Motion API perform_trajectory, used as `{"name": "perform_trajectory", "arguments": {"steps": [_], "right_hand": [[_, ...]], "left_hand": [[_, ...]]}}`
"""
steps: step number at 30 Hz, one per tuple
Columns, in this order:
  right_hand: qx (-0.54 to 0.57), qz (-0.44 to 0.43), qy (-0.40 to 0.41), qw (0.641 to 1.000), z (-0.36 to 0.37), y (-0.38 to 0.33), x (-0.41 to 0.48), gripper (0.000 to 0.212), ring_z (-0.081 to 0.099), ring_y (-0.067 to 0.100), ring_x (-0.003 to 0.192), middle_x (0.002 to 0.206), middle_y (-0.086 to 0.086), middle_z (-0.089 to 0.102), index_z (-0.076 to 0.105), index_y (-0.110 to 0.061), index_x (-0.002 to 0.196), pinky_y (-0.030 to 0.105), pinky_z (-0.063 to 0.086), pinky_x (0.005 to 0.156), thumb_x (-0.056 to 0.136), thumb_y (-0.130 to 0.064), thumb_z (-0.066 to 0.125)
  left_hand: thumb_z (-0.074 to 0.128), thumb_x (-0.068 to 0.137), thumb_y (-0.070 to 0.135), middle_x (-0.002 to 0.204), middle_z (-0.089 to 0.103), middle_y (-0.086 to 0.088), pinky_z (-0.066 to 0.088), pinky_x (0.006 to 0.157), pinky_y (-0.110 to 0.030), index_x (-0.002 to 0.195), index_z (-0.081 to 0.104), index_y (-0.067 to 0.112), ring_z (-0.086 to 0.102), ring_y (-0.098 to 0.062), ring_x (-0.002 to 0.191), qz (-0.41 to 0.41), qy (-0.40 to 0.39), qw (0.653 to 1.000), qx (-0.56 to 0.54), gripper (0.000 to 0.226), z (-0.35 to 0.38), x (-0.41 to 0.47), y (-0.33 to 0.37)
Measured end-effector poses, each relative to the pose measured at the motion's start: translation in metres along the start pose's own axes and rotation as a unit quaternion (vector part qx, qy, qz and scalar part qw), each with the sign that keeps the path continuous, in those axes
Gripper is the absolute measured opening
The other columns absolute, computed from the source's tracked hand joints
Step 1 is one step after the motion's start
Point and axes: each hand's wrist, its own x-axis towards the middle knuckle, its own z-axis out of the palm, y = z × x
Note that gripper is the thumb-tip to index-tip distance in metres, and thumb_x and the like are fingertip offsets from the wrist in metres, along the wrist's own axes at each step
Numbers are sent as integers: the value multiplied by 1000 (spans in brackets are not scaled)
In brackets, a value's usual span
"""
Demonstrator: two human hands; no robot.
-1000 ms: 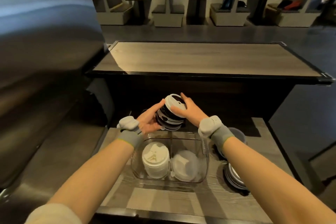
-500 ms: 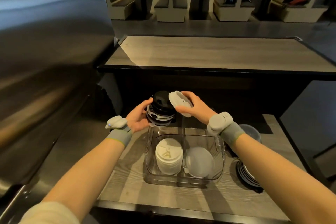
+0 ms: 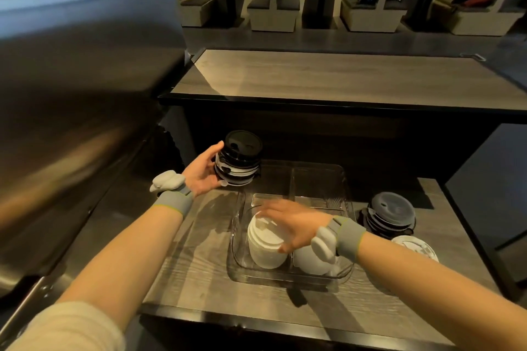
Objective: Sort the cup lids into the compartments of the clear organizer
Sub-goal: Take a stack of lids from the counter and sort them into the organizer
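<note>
Right hand flat, fingers spread, atop white lid stack in near-left compartment of clear plastic organizer; left hand clamped on black-and-white lid stack (upright) just beyond organizer's far-left corner

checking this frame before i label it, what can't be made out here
All in the head view:
- Right hand: motion-blurred over the white lid stack; whether it grips a lid is unclear.
- Near-right compartment of the clear organizer: contents largely hidden by the right wrist.
- Mixed lid stack in the left hand: lid count too small to tell.
</note>
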Motion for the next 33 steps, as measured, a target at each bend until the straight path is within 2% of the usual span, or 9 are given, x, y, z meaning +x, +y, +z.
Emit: {"name": "perform_trajectory", "arguments": {"steps": [3,5,8,10,14,19,26,30,33], "right_hand": [[-50,-11,18,999,7,4,2,83,18,24,138,154,3,23,34,-24,141,39,18,111,71,-45,73],[-10,8,53,999,-2,3,2,76,27,22,129,146,5,30,44,-21,134,36,23,105,70,-53,70],[162,53,285,943,-34,-5,5,41,47,17,93,101,2,50,55,-13,95,33,40,84,77,-49,63],[207,58,407,888,-56,-10,13,33,45,14,87,94,0,48,51,-12,92,26,39,78,78,-36,68],[216,81,304,924,-79,-13,37,74,31,17,131,140,5,38,37,-18,136,26,29,105,75,-40,72],[300,90,312,897,-82,-8,44,57,48,15,119,130,5,51,45,-16,132,24,40,97,82,-32,68],[414,73,294,858,-81,1,37,47,45,13,123,136,4,47,43,-20,133,23,41,99,89,-23,59],[449,98,338,821,-85,6,35,43,44,16,123,136,8,45,40,-16,133,22,40,92,92,-15,52],[421,132,324,837,-82,18,31,43,45,22,124,135,10,45,41,-17,132,26,39,93,91,-14,53]], "left_hand": [[47,94,34,64,74,-5,53,73,-39,90,61,14,64,-24,84,-1,-3,1000,7,25,-1,0,-5],[47,94,34,62,73,-3,57,63,-32,88,61,14,67,-21,75,-5,-7,1000,16,26,0,-2,-8],[46,94,32,63,74,-3,55,67,-35,89,62,14,62,-22,83,-8,-14,999,28,25,4,-2,-10],[46,95,31,67,75,-2,50,77,-37,93,63,16,61,-22,89,-7,-26,999,37,23,5,-1,-11],[48,93,34,70,75,3,52,69,-33,109,61,25,61,-18,87,2,-35,996,78,22,6,2,-13],[42,96,35,59,71,7,48,66,-30,97,62,31,61,-14,79,17,-53,996,76,20,7,4,-14],[50,92,24,88,70,-1,53,68,-32,98,68,33,63,-19,85,25,-59,996,57,21,-6,16,-12],[45,94,24,79,74,-3,58,57,-29,78,78,22,70,-19,74,9,-50,999,12,37,-13,20,-9],[46,93,25,88,72,-5,59,59,-32,102,67,19,67,-23,85,23,-27,999,-23,24,-23,24,-2]]}}
